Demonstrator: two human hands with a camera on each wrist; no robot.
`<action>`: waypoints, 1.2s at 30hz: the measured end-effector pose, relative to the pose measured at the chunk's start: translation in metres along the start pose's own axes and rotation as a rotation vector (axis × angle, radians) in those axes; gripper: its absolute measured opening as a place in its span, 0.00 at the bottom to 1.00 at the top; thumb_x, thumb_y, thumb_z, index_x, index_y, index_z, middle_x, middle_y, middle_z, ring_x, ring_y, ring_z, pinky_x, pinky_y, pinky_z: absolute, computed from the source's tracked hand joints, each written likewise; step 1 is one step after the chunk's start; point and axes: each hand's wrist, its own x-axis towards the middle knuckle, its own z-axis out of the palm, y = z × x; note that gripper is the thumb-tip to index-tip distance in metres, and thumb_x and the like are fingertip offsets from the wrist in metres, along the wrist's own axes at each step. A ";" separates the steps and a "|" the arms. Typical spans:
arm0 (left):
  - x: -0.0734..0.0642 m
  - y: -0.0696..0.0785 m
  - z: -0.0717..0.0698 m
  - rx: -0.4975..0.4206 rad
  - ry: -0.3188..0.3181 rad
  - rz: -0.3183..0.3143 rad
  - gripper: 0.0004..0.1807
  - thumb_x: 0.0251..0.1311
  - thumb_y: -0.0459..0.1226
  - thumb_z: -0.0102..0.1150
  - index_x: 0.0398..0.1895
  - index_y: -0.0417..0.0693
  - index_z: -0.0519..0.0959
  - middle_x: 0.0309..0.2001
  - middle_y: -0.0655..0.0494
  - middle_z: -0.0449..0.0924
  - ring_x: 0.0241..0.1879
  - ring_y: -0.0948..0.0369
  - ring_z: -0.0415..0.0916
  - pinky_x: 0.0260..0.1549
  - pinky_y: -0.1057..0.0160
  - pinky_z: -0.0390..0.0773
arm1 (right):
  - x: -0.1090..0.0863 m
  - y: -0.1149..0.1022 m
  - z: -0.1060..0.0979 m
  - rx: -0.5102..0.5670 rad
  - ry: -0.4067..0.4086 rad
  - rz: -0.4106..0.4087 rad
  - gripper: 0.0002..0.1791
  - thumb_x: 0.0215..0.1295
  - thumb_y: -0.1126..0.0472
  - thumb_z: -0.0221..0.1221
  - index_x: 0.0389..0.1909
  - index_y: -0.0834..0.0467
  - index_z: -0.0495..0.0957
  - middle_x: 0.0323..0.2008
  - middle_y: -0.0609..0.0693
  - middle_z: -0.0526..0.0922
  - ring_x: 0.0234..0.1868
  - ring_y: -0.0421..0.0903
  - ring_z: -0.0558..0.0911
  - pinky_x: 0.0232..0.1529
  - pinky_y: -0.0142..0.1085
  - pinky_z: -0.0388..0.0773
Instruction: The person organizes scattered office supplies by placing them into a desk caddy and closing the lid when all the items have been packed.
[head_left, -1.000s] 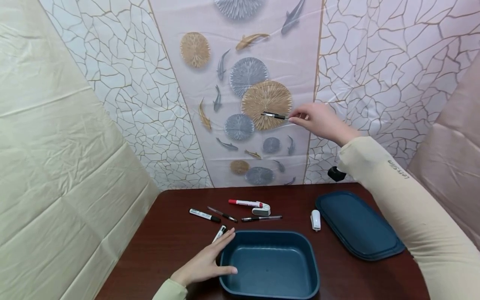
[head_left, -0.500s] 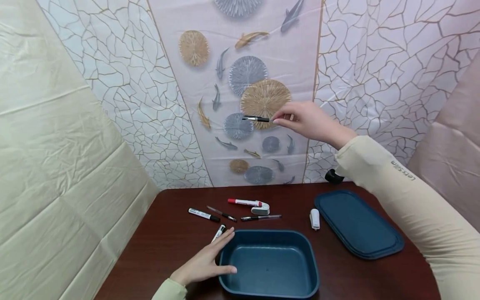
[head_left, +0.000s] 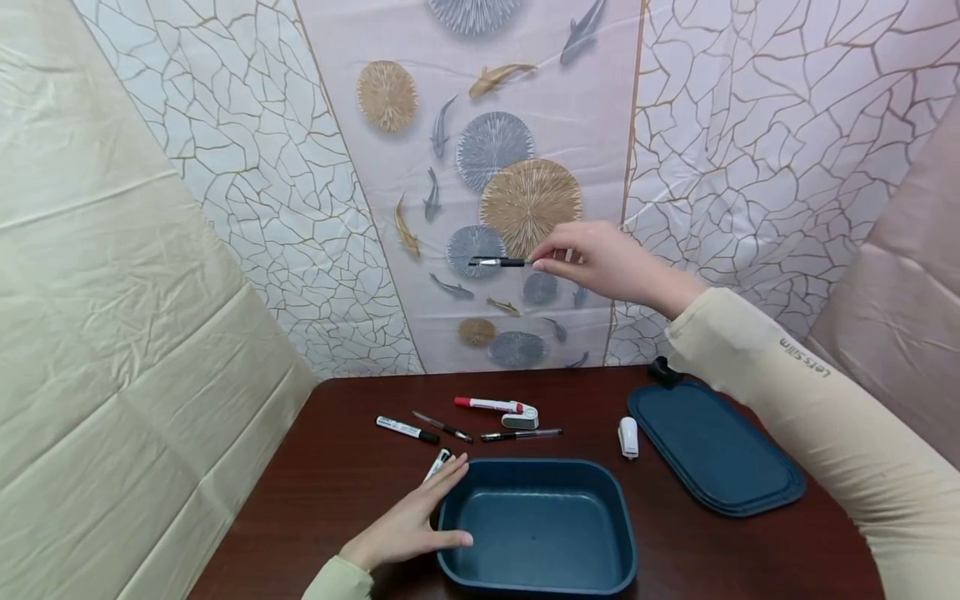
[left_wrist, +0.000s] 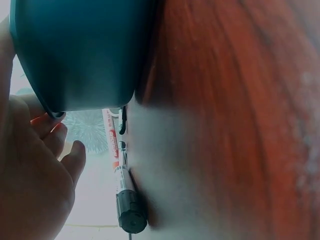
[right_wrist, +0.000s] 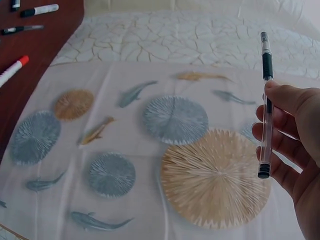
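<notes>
— Where's the pen [head_left: 498,262]?
— Pinched in the right grip [head_left: 598,260], raised well above the desk [head_left: 322,492].
— And the left grip [head_left: 410,518]?
— Thumb and fingers apart, touching the left rim of the bin [head_left: 528,562]. A strip of desk separates its right edge from the lid [head_left: 716,450].

Black-and-white marker [head_left: 437,465]: partly hidden by left hand [head_left: 411,518].
Pen [head_left: 501,262], head view: rear barrel covered by right hand [head_left: 596,260].
Blue box [left_wrist: 77,55], left wrist view: cut by top edge.
Bench [left_wrist: 235,125], same view: grain blurred.
</notes>
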 end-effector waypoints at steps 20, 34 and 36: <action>0.000 -0.001 -0.001 0.009 -0.005 0.010 0.50 0.60 0.56 0.68 0.81 0.60 0.53 0.80 0.72 0.42 0.79 0.48 0.41 0.67 0.38 0.60 | -0.034 -0.020 0.034 0.026 -0.139 -0.070 0.07 0.69 0.62 0.65 0.45 0.54 0.87 0.38 0.42 0.84 0.36 0.37 0.81 0.35 0.38 0.79; -0.002 -0.001 -0.001 0.001 -0.014 0.008 0.51 0.60 0.58 0.67 0.81 0.62 0.52 0.80 0.72 0.42 0.79 0.53 0.41 0.68 0.41 0.59 | -0.051 -0.033 0.063 0.025 -0.187 -0.175 0.07 0.70 0.58 0.64 0.45 0.50 0.86 0.41 0.42 0.84 0.43 0.37 0.81 0.43 0.38 0.80; -0.001 0.000 -0.002 -0.007 -0.015 0.005 0.51 0.60 0.58 0.67 0.81 0.62 0.52 0.80 0.72 0.42 0.79 0.54 0.41 0.69 0.41 0.59 | -0.052 -0.034 0.065 0.038 -0.195 -0.183 0.07 0.70 0.58 0.64 0.46 0.50 0.86 0.42 0.41 0.84 0.44 0.37 0.81 0.44 0.38 0.80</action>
